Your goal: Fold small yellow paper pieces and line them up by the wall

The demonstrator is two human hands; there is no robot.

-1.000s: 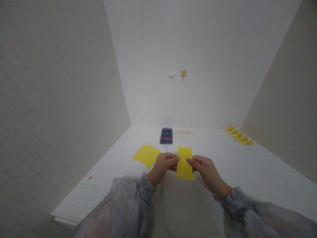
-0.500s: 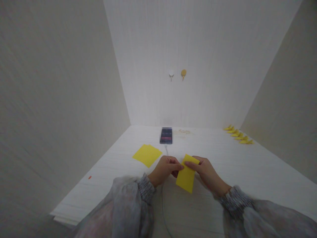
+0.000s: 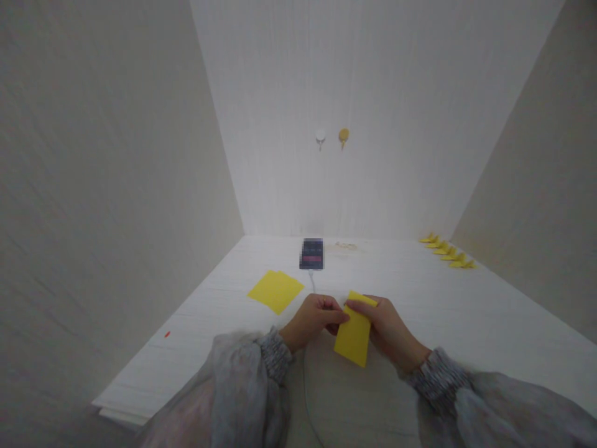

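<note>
Between my hands is a yellow sheet of paper (image 3: 353, 343), a narrow rectangle that looks folded in half. My left hand (image 3: 319, 318) pinches its left edge between thumb and fingers. My right hand (image 3: 380, 317) grips the upper right part, its thumb lying across the front and its fingers behind. The paper is held tilted above the white table (image 3: 224, 336). To the left of it, a small stack of square yellow paper sheets (image 3: 276, 291) lies flat.
A phone (image 3: 312, 254) with a blurred screen lies near the back wall, its white cable (image 3: 306, 386) running toward me. Several folded yellow paper figures (image 3: 448, 252) stand in a row at the back right. Two hooks (image 3: 344, 135) hang on the wall. A small red scrap (image 3: 167, 335) lies at left.
My right thumb has shifted slightly up and left across the paper. The paper has moved a little right and down; my left hand still pinches its edge.
</note>
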